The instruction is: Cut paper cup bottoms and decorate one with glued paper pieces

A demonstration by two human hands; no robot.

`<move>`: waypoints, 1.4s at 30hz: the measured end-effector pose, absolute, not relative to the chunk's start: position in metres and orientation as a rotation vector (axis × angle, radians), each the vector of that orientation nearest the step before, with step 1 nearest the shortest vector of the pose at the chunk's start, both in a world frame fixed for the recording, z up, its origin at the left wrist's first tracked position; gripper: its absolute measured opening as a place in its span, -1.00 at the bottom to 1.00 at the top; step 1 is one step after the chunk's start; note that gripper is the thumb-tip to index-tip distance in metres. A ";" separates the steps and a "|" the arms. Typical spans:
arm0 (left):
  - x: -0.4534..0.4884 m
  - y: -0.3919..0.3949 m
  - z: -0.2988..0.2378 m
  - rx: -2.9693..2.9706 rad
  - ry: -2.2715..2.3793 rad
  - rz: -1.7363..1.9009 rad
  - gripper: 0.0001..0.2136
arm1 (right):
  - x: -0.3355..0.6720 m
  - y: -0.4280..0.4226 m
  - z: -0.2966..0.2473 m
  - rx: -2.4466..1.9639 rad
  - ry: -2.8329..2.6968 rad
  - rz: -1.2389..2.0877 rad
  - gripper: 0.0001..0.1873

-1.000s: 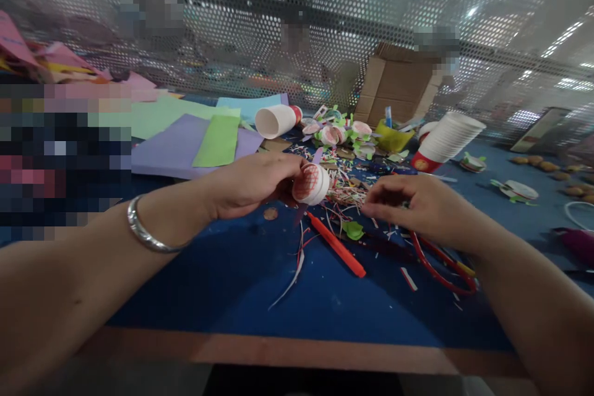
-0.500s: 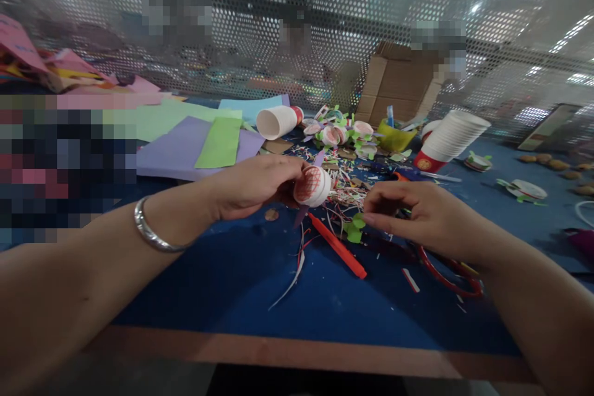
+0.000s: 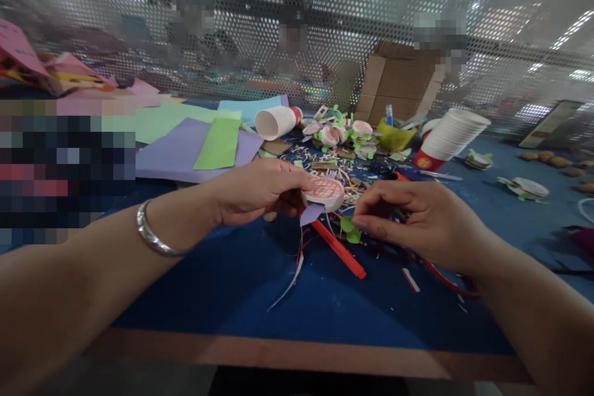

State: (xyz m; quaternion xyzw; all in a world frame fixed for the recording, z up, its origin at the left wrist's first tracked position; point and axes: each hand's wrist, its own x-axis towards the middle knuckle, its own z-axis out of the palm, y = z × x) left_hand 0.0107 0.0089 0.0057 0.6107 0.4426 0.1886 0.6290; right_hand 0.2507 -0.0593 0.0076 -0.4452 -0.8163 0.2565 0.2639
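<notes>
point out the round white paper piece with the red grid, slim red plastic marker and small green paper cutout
Round white paper piece (image 3: 327, 188): head view, gridded top face.
Slim red plastic marker (image 3: 340, 250): head view, mid-barrel.
Small green paper cutout (image 3: 352, 233): head view, visible middle.

The blue table's (image 3: 297, 322) front is passable — red marker (image 3: 341, 250), right hand (image 3: 417, 216) beyond.

Head-worn view, facing forward and down, close

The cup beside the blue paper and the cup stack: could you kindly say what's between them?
Paper crafts and a yellow container, in the head view.
</notes>
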 end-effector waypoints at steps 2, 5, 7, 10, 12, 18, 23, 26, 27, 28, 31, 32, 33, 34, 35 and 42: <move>0.012 0.008 0.006 1.387 1.016 0.443 -0.73 | 0.249 -0.060 0.008 -1.208 -2.231 0.664 -0.83; 0.015 0.007 0.007 1.381 1.013 0.442 -0.74 | 0.249 -0.062 0.008 -1.207 -2.240 0.645 -0.85; 0.016 0.005 0.007 1.380 1.013 0.421 -0.74 | 0.248 -0.063 0.008 -1.203 -2.247 0.628 -0.87; 0.017 0.004 0.007 1.366 0.989 0.412 -0.76 | 0.248 -0.063 0.008 -1.198 -2.268 0.588 -0.88; 0.017 0.004 0.007 1.359 0.965 0.418 -0.77 | 0.247 -0.063 0.007 -1.191 -2.283 0.554 -0.88; 0.017 0.001 0.008 1.362 0.965 0.414 -0.78 | 0.245 -0.063 0.006 -1.166 -2.316 0.452 -0.92; 0.017 0.001 0.007 1.377 0.967 0.418 -0.76 | 0.243 -0.064 0.003 -1.189 -2.304 0.424 -0.90; 0.016 0.002 0.007 1.384 0.952 0.416 -0.78 | 0.243 -0.063 0.002 -1.183 -2.324 0.399 -0.88; 0.016 0.002 0.006 1.385 0.948 0.414 -0.79 | 0.243 -0.063 0.002 -1.180 -2.328 0.395 -0.88; 0.016 0.002 0.006 1.385 0.946 0.412 -0.81 | 0.243 -0.062 0.002 -1.177 -2.332 0.395 -0.88; 0.015 0.003 0.007 1.390 0.946 0.400 -0.84 | 0.242 -0.063 0.003 -1.170 -2.333 0.406 -0.89; 0.015 0.003 0.007 1.393 0.949 0.396 -0.84 | 0.242 -0.063 0.003 -1.171 -2.333 0.408 -0.90; 0.014 0.003 0.008 1.395 0.955 0.392 -0.85 | 0.242 -0.063 0.004 -1.175 -2.332 0.409 -0.90; 0.014 0.004 0.008 1.396 0.962 0.387 -0.85 | 0.242 -0.063 0.004 -1.180 -2.331 0.407 -0.90; 0.014 0.004 0.007 1.398 0.968 0.382 -0.85 | 0.242 -0.064 0.005 -1.184 -2.330 0.405 -0.90; 0.014 0.003 0.006 1.417 0.959 0.389 -0.83 | 0.241 -0.066 0.006 -1.219 -2.349 0.390 -0.86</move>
